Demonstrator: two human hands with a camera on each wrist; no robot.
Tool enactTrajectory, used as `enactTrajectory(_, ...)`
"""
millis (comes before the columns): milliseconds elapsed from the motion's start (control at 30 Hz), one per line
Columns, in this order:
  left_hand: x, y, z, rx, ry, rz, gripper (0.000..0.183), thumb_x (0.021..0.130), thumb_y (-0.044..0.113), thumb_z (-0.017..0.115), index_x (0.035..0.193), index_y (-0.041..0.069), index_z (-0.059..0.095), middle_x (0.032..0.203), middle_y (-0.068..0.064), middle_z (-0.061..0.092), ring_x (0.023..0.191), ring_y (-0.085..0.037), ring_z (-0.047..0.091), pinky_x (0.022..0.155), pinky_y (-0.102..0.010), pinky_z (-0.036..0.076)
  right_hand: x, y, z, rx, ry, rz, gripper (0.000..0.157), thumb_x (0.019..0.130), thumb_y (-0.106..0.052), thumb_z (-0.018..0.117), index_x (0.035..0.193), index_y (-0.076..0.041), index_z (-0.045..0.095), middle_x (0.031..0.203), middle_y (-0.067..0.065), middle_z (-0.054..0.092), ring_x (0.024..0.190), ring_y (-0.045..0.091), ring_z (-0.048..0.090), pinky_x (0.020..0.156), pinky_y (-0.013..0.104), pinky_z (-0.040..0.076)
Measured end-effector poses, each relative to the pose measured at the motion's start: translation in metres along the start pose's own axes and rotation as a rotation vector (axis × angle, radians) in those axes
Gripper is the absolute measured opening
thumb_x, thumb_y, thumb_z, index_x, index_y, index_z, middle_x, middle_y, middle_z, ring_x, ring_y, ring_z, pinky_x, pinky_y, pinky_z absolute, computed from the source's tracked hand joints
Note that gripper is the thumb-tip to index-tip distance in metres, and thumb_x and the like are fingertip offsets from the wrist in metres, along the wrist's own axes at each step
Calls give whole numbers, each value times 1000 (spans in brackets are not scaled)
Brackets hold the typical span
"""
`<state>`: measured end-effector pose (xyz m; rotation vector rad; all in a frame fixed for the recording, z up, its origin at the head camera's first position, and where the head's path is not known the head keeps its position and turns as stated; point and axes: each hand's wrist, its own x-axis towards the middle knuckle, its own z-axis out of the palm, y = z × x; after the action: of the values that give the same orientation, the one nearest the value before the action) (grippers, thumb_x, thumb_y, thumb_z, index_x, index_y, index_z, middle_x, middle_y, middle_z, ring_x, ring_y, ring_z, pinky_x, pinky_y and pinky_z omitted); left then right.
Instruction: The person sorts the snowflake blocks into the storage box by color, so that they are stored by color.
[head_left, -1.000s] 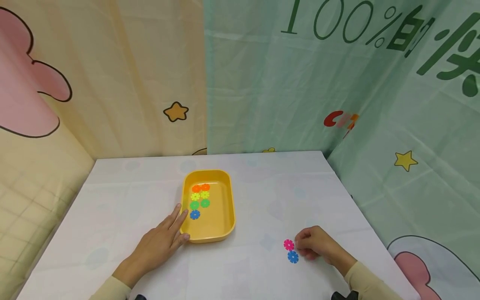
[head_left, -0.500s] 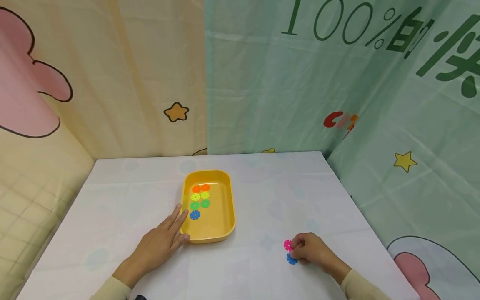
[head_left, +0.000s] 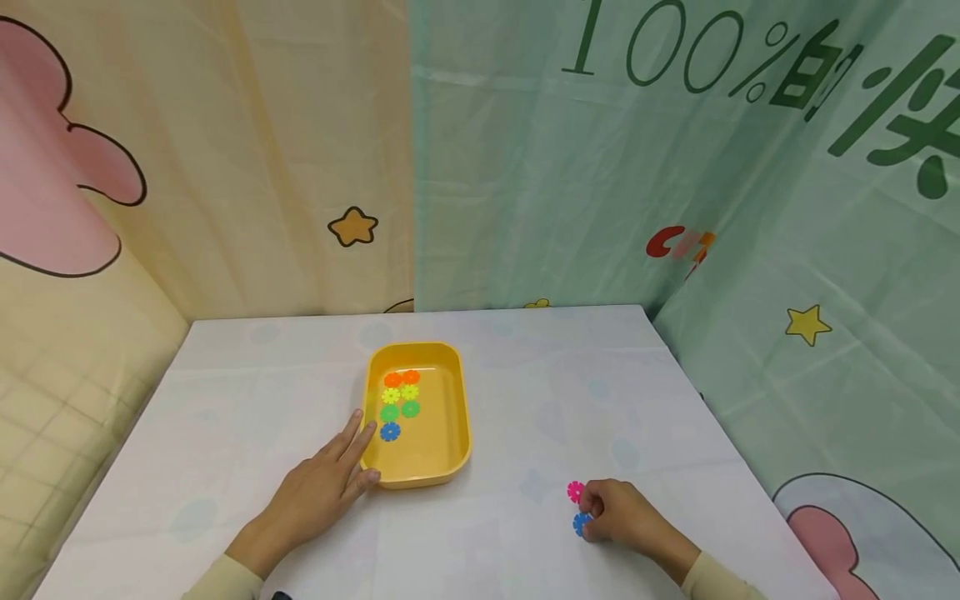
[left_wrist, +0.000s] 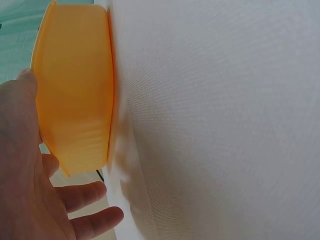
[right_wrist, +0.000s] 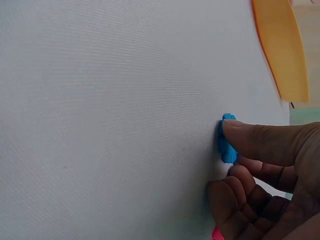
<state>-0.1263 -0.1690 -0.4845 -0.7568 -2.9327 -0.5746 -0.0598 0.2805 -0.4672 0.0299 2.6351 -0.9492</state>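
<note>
A yellow tray (head_left: 442,479) stands near the middle of the table, with flat notched discs in it. My left hand (head_left: 318,492) rests against its left side, fingers spread out and touching the rim. To the right on the table, my right hand (head_left: 630,515) pinches the edge of a blue notched disc (head_left: 580,522). In the right wrist view the thumb lies on that blue disc (right_wrist: 227,140), with the other fingers curled below. A pink notched disc (head_left: 574,492) lies just beyond the blue one, partly covered by the fingers.
Inside the tray sit a pair of orange discs (head_left: 411,377), a yellow pair (head_left: 409,392), a green pair (head_left: 410,408) and one blue disc (head_left: 390,432), in rows on the left side. Printed curtains (head_left: 525,167) hang behind the white table (head_left: 510,400).
The right hand has come down and left onto the blue disc, which has shifted slightly toward the person, away from the pink one. The left hand and tray stay put.
</note>
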Motion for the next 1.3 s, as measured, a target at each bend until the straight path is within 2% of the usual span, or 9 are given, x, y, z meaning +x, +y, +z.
enactTrajectory(433,1,-1,0,-5,2,2,71,103,54,51,160,14,34,169,-13,23,137,-41,51,87,-59,55,-1,3,-6,108,-72,-25,26,74,0,84,83,-6,59,70,2,54,66,18,52,54,26,42)
enactTrajectory(800,2,-1,0,8,-12,-9,72,104,55,50,161,16,33,169,-13,22,137,-40,51,89,-60,54,2,5,-7,330,-163,33,17,81,0,78,90,0,64,72,4,61,62,15,59,56,28,53)
enactTrajectory(1000,1,-2,1,8,-8,-6,72,104,56,49,161,16,34,169,-13,23,136,-40,52,88,-59,55,3,2,-11,404,-163,74,13,85,-1,75,94,4,67,74,6,66,63,16,64,58,30,57)
enactTrajectory(1300,-1,-1,2,8,0,-1,72,103,55,50,161,15,34,168,-13,24,136,-40,52,88,-59,55,11,-7,-27,495,-141,75,17,89,-5,74,101,6,68,80,7,70,65,14,67,60,26,57)
